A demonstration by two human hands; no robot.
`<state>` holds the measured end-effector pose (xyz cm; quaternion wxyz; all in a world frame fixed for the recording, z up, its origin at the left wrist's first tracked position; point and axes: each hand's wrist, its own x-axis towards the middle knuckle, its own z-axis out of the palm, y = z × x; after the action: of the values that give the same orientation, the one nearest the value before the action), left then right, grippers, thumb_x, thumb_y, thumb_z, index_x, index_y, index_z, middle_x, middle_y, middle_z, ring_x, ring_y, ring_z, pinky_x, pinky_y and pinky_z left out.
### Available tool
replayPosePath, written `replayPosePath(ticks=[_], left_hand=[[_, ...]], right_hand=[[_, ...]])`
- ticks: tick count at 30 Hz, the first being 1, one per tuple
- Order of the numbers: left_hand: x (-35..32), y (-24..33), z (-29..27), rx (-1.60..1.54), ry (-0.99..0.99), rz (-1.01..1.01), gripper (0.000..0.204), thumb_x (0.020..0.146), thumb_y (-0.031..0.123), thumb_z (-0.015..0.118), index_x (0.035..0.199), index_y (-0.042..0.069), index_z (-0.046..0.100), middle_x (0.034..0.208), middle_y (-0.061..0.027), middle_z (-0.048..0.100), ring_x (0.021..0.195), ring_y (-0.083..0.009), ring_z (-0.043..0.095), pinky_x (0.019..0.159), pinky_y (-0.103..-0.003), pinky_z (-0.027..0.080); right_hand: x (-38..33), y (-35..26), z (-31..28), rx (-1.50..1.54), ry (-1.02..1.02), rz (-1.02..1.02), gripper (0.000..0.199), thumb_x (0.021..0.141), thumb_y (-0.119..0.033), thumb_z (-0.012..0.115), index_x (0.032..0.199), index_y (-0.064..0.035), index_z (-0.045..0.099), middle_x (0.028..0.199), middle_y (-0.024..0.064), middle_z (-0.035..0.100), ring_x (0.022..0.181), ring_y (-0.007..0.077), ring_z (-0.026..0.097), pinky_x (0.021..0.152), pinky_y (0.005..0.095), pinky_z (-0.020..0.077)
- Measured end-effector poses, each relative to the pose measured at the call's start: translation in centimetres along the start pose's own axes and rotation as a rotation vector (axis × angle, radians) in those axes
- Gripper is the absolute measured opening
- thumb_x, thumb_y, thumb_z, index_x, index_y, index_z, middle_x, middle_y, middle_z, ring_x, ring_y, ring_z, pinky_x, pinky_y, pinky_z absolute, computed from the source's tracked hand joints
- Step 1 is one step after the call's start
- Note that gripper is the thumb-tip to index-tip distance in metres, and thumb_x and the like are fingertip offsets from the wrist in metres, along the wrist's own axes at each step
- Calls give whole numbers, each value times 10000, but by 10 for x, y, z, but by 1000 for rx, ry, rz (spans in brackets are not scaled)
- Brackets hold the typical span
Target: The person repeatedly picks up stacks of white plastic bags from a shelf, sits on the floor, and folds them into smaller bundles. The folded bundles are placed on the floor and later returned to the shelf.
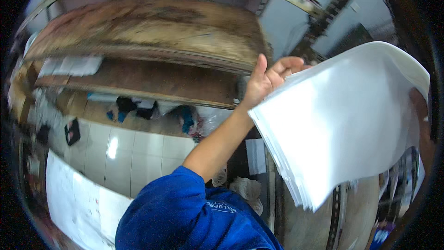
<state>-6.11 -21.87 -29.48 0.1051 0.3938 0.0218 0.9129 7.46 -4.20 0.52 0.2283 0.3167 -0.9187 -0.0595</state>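
Note:
A thick stack of white paper sheets [337, 120] hangs in the air at the right, bent over in a curve along its far and right side. My left hand [268, 79] is at the stack's upper left edge, palm showing, thumb raised apart and fingers stretched; the fingertips lie partly behind the paper. At the far right rim, my right hand [419, 106] shows only in part, dark and in shadow, gripping the curled side of the stack. The sheets' lower left edges fan out slightly.
Worn wooden shelves [152, 25] on metal frames stand ahead, with white papers [71, 66] on the lower one. Dark cloth items [132, 106] lie below. A white surface [83, 199] is at the lower left, above tiled floor [120, 153]. Another rack stands at lower right.

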Motion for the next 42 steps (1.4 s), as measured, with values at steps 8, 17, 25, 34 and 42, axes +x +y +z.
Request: replayPosePath(ticks=[8,17,25,34,42], left_hand=[[-105,38,-57,143,470,191,1035,773,861,324,1425,60,389,1402,-163,464,1264,-326,476,1053,-470,400],[-162,67,-55,314,956,180,1082,751,898,213,1472,97,315,1459,-153,402,1323,-314,420,1081,-487,366],[-195,87,-175,169,1021,-321,856,886,730,293,1416,68,409,1375,-137,504,1216,-297,530,1013,-449,446],[-150,128,-226,307,785,-880,1165,702,917,312,1474,45,284,1466,-154,392,1318,-304,418,1089,-441,352],[-184,135,-265,231,526,-1300,1059,693,693,692,1419,6,343,1372,-161,479,1267,-290,469,1051,-431,400]], right_hand=[[96,-39,115,358,-291,56,183,914,-142,592,866,33,614,656,20,588,592,119,571,613,292,488],[138,-63,211,329,-581,240,221,891,-176,626,1003,7,678,806,169,696,715,220,680,715,366,523],[106,-33,310,493,-738,482,218,891,-182,618,1037,-27,665,920,209,684,874,342,671,790,406,515],[15,-40,348,923,-508,1190,218,874,-158,624,1058,-45,658,978,181,687,920,291,663,833,379,492],[-50,-126,353,888,-314,1380,190,844,-127,607,1002,-24,636,965,208,675,921,346,652,814,407,486]])
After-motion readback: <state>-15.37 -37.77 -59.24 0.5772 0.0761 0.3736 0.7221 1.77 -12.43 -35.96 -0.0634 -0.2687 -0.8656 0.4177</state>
